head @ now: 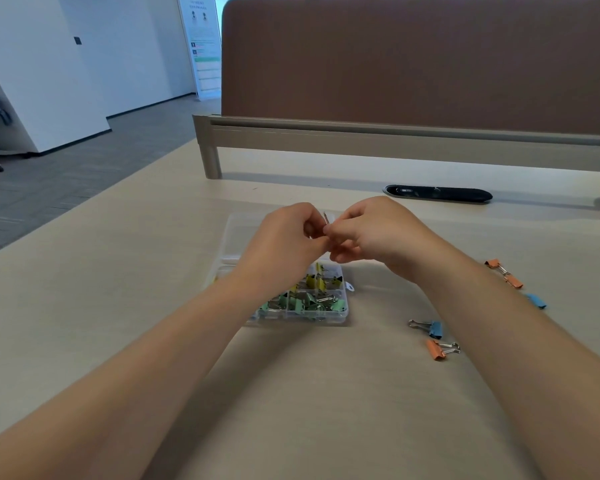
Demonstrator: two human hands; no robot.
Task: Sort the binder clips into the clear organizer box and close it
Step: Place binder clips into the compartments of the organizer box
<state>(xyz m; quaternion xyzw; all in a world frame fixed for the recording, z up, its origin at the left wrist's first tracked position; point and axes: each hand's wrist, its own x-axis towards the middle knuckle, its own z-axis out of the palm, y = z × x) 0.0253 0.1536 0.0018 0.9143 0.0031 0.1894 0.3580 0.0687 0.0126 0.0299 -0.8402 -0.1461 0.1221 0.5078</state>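
Note:
The clear organizer box lies open on the desk, its lid folded back away from me. Yellow clips and green clips fill its near compartments. Above the box, my left hand and my right hand meet, and the fingers of both pinch one small binder clip; only its wire handle shows. To the right, loose on the desk, lie two joined orange clips, a blue clip, another blue clip and an orange clip.
A brown divider panel on a grey rail closes off the far side of the desk. A black oval cable port sits behind my hands. The desk's left edge drops to a grey floor.

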